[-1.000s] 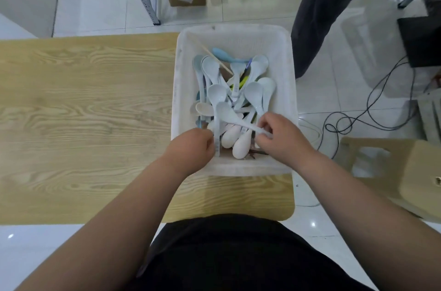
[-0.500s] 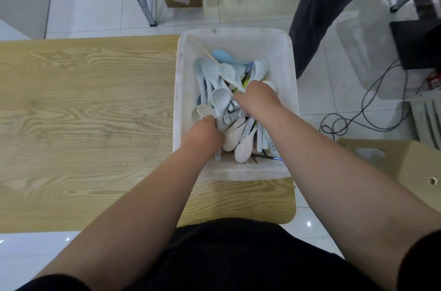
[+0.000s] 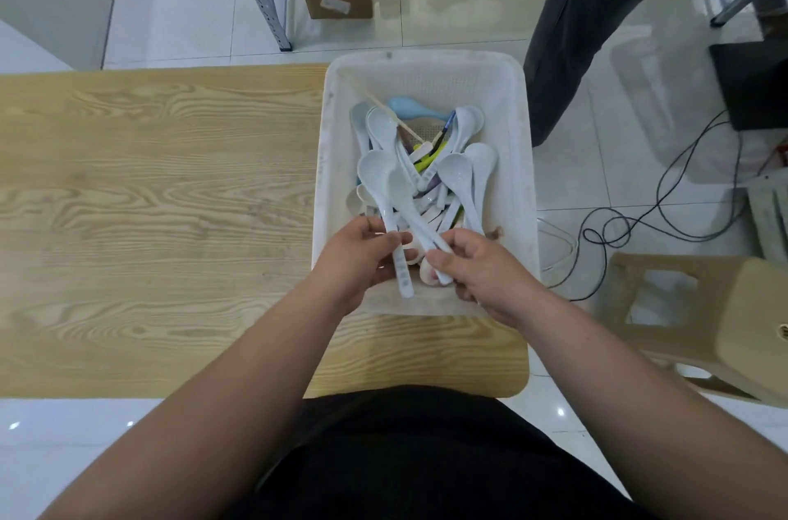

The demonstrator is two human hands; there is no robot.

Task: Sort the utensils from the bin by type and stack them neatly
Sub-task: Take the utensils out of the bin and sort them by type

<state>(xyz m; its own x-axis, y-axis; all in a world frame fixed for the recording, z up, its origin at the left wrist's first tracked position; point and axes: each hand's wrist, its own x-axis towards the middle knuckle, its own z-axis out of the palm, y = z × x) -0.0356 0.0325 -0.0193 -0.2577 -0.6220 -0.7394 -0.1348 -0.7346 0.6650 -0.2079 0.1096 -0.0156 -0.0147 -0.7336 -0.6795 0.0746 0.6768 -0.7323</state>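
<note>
- Spoons (image 3: 420,178), mostly pale, lie jumbled in the white bin (image 3: 522,161), which sits at 3 o'clock on the wooden surface (image 3: 162,195).
- Left hand (image 3: 356,259), at the bin's 6 o'clock end, is closed around a white spoon handle.
- Right hand (image 3: 477,268), just beside it, pinches another spoon handle between thumb and fingers.
- Blue spoon (image 3: 409,106) rests toward 12 o'clock.

— What can't you make out in the bin (image 3: 518,161)?
— Its near wall sits behind your hands, and the lower spoons (image 3: 430,195) are buried under the top ones.
— Anything else?
— The print on the handle in your left hand (image 3: 356,259) is too small to read. The stool (image 3: 725,319) runs off the right edge.
</note>
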